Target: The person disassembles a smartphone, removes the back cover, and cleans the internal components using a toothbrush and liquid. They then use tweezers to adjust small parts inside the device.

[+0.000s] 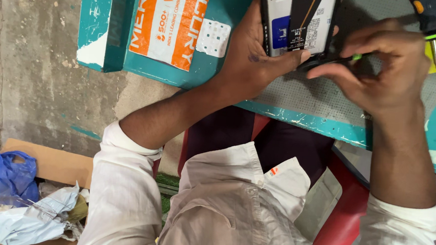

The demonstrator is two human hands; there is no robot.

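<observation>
The left hand (255,52) is curled around an opened phone (298,19), holding it on the teal surface (222,75). The right hand (385,69) pinches a thin green-and-black tool (358,57) at the phone's lower edge.

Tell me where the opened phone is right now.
In the head view, the opened phone sits top centre over the grey mat, gripped by the left hand, with the right hand just beside it.
</observation>
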